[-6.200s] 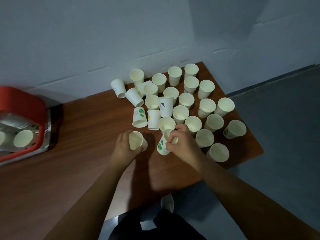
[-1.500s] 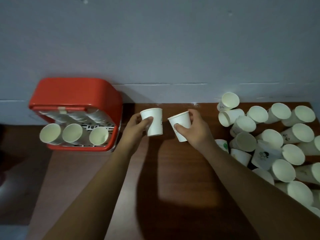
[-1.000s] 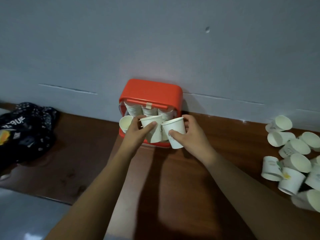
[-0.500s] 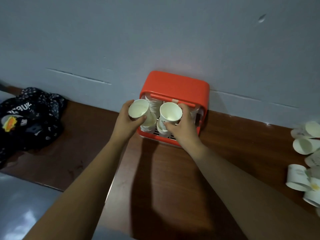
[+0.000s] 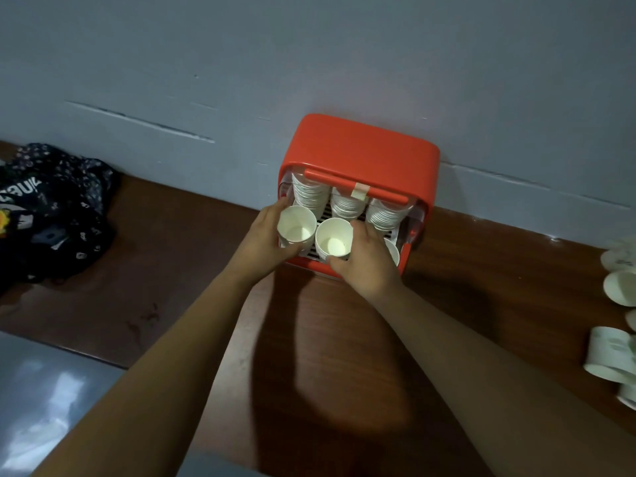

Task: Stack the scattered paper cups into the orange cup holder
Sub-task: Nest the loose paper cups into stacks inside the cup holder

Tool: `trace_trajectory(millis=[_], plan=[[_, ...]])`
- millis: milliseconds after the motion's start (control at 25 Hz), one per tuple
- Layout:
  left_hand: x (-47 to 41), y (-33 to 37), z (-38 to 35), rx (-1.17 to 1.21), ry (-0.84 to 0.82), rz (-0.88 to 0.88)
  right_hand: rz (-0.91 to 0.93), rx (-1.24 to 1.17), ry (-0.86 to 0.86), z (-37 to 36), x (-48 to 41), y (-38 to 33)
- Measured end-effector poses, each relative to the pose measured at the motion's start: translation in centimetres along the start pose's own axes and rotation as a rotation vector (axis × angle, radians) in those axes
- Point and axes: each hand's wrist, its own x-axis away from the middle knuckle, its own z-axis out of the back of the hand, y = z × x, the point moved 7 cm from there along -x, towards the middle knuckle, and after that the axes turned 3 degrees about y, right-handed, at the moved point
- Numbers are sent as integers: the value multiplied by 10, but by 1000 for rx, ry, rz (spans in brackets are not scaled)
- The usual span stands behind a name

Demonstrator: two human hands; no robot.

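**Two Cups Held at the Front of the Orange Holder**

A pale grey-blue wall (image 5: 309, 46) fills the top of the view, and a dark brown wooden table (image 5: 172, 270) runs along its foot. A bundle of dark cloth (image 5: 51, 215) with small pale print lies on the table at the far left, well apart from everything else. The orange cup holder (image 5: 361, 146) stands against the wall near the middle, with its open front facing the person. Inside it, three stacks (image 5: 346, 204) of white paper cups lie side by side. Loose cups (image 5: 609, 356) lie at the right edge of the table, some on their sides, well apart from the holder.

Both bare forearms reach in from below. The left hand (image 5: 261, 242) grips the left cup (image 5: 296, 225), fingers curled round its wall, in front of the left stack. The right hand (image 5: 368, 266) grips the right cup (image 5: 334, 237) the same way, in front of the middle stack. The two cups sit just beside each other, rims touching or nearly so, with their mouths open toward the camera. Whether either cup is seated on its stack cannot be told. A small strip of pale tape (image 5: 359, 191) sits on the holder's orange front bar.
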Motion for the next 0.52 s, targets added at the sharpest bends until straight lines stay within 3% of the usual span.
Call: trace_trajectory(millis=[320,520], plan=[[3,2,0,-71,47,4,8,64,60,2,-5,-1],[34,28,13,-116,202,43,13,-37,69,39,25,11]])
